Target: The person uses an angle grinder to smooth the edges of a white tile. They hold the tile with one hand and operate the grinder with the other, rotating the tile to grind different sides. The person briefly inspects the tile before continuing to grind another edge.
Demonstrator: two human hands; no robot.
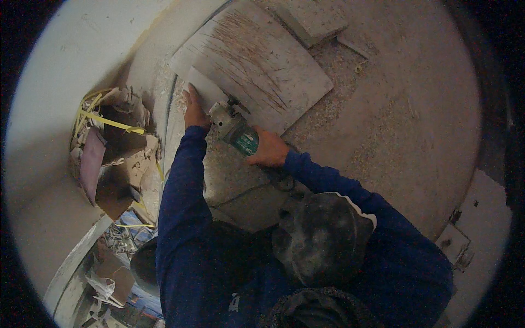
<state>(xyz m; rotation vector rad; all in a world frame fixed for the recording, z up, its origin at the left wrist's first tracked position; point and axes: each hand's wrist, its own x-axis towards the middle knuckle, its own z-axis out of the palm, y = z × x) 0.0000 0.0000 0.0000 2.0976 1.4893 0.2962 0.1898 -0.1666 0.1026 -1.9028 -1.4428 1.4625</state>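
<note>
In my right hand (268, 147) is an angle grinder (238, 131) with a green label, the fingers wrapped round its body. Its disc (239, 105) sits at the edge of a small pale tile piece (205, 86). My left hand (196, 110) holds that piece by its left side, fingers stretched up along it; the thumb is hidden. Under and beyond the piece lies a large pale slab (298, 74), scored with many brown, roughly parallel cut lines. Whether the disc touches the tile piece I cannot tell.
Torn cardboard boxes (139, 164) with yellow straps stand at the left by the wall (71, 49). A thick block (311, 19) lies beyond the slab. Chips and dust cover the floor (383, 131). Mixed debris (117, 279) fills the lower left.
</note>
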